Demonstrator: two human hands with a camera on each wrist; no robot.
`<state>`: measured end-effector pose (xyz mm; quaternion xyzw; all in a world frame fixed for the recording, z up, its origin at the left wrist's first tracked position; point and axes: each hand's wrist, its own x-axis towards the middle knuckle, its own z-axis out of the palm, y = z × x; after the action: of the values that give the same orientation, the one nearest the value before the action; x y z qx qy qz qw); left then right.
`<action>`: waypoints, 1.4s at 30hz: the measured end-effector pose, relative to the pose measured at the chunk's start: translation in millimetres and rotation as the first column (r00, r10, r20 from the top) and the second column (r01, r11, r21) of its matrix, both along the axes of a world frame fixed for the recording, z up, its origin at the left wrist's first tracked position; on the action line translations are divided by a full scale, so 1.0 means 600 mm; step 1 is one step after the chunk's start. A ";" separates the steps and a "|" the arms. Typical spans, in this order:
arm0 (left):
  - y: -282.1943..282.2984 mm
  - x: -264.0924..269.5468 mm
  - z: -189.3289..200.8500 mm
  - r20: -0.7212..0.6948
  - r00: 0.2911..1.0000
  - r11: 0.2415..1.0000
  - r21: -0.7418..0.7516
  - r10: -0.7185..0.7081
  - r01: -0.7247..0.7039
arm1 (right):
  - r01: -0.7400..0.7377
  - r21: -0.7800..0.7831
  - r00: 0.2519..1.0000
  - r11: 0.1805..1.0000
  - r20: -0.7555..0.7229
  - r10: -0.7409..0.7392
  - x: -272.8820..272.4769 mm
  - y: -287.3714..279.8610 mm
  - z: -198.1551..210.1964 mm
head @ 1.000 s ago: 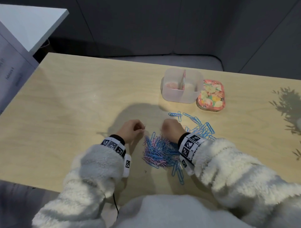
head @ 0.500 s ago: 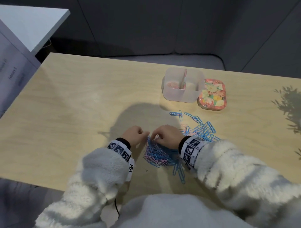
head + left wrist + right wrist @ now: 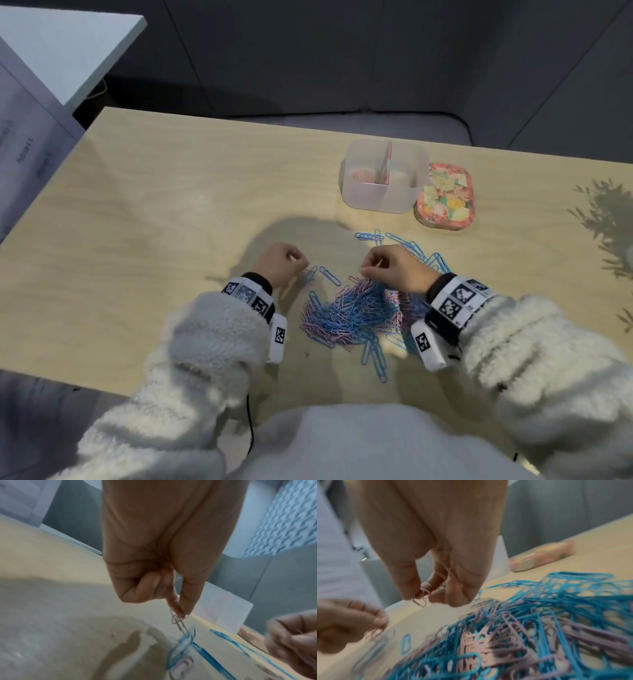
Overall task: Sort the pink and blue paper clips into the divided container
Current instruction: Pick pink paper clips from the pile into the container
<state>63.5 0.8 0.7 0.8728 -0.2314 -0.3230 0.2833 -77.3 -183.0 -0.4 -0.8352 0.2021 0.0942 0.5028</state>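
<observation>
A mixed pile of pink and blue paper clips [image 3: 356,315] lies on the table in front of me. My left hand [image 3: 299,263] is at the pile's left edge and pinches pale pink clips [image 3: 177,618] between thumb and finger. A blurred blue clip [image 3: 181,645] is just below them. My right hand [image 3: 368,269] is over the pile's far side, its fingers curled round several pink clips [image 3: 423,596]. The clear divided container [image 3: 383,202] stands farther back, with pink clips [image 3: 358,176] in its left compartment.
A floral lid [image 3: 445,195] lies against the container's right side. Loose blue clips [image 3: 411,246] are spread between the right hand and the container. A white shelf [image 3: 68,44] stands beyond the table's far left corner.
Both hands met at the pile's far edge half a second ago. The left hand has since drawn away to the left with clips, and the right hand has lifted slightly.
</observation>
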 end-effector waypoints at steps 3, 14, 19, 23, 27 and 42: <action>0.002 0.021 -0.004 -0.076 0.991 0.993 -0.040 0.112 -0.115 | 0.185 0.374 0.983 0.909 -0.064 -0.174 -0.002 -0.014 0.006; 0.022 0.019 -0.016 -0.507 0.823 0.914 -0.150 0.255 -0.376 | -0.091 -0.146 0.996 0.985 -0.019 0.089 0.060 0.064 -0.010; 0.027 0.016 -0.020 -0.255 0.958 0.984 -0.079 0.132 -0.156 | -0.344 -0.385 0.937 0.856 -0.201 0.286 0.101 0.090 -0.033; 0.030 0.005 -0.028 -0.059 0.997 0.999 -0.004 -0.047 0.047 | -0.136 -0.300 0.982 0.944 -0.164 0.090 0.108 0.060 -0.033; 0.018 -0.015 -0.031 0.054 0.981 0.980 0.088 -0.186 0.181 | -0.117 -0.400 0.991 0.909 -0.112 0.078 0.081 0.031 -0.016; -0.072 -0.004 0.030 0.214 0.893 0.916 0.162 -0.395 0.366 | -0.509 -0.528 0.860 0.680 -0.294 0.416 0.023 0.053 -0.015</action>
<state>61.4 -42.6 18.7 0.8584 -0.4114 -0.2764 0.1323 -63.7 -150.9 -9.2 -0.9627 0.0398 0.2134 0.1614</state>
